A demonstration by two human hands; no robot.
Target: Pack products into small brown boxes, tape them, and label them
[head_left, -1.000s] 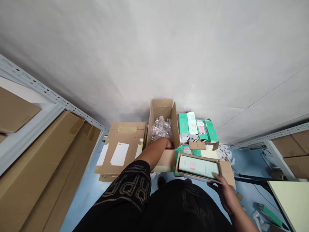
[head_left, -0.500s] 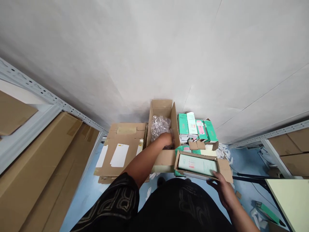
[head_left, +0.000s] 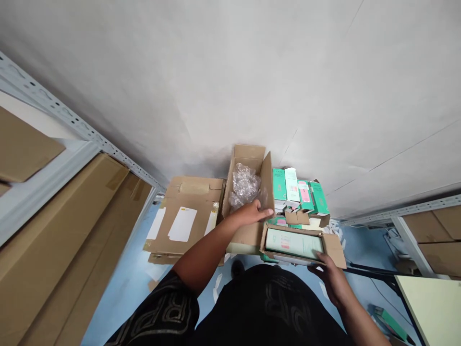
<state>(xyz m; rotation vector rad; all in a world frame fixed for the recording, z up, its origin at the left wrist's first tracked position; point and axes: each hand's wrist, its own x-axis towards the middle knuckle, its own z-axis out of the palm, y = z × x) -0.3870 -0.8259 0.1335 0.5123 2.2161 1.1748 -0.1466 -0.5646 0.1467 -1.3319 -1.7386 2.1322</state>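
While our right grip [head_left: 330, 278] pinches the small carton [head_left: 334, 249] near its right end, we find the pale-green box [head_left: 292, 243] lying crosswise inside, rightward of our left grip [head_left: 249, 213], whose closure we cannot tell.

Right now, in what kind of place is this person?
It looks like a storeroom or warehouse corner: metal racks with cardboard cartons, green boxes near the wall, and an open carton holding clear plastic wrapping.
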